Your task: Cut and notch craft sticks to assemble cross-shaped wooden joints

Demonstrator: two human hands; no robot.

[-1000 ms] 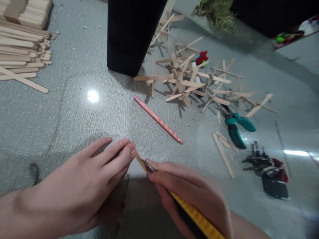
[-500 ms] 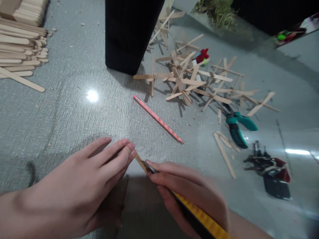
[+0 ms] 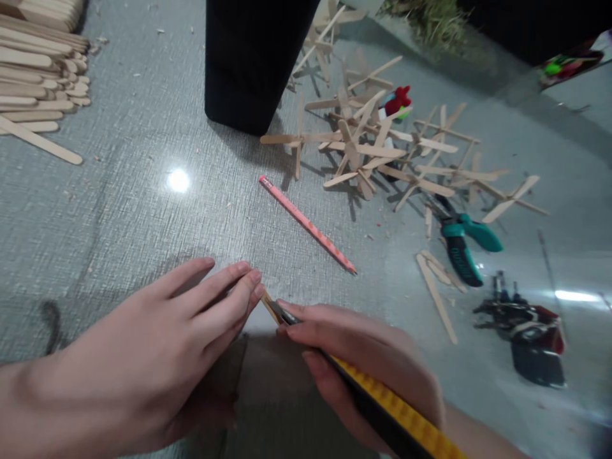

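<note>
A pale grey, finely textured table (image 3: 119,210) fills the view, glossy enough to mirror a ceiling light, with wood chips scattered over it. A tall black box-shaped object (image 3: 253,57) stands at the far middle, and dry greenery (image 3: 430,22) lies beyond it in a dim room.

The left hand (image 3: 157,357) lies nearly flat, palm down, its fingers stretched out and close together; the fingertips (image 3: 251,287) press on the near end of one wooden stick (image 3: 270,308) that lies on the table between the two hands. The right hand (image 3: 368,363) is curled tight around one yellow and black utility knife (image 3: 396,417), the forefinger laid along its top, and the dark blade tip meets the stick just beside the left fingertips.

At the far left lies a stack of flat wooden sticks (image 3: 33,70), too many to count. Right of the black object sits a heap of cross-shaped stick pieces (image 3: 377,150), tangled so that their number cannot be told, with a small red and green thing (image 3: 398,102) among them. One pink pencil (image 3: 308,224) lies slantwise in the middle, well apart from the hands. To the right are one pair of teal-handled pliers (image 3: 461,245), a few loose cut sticks (image 3: 436,296) just beside them, and one dark bunch of keys (image 3: 526,331).
</note>
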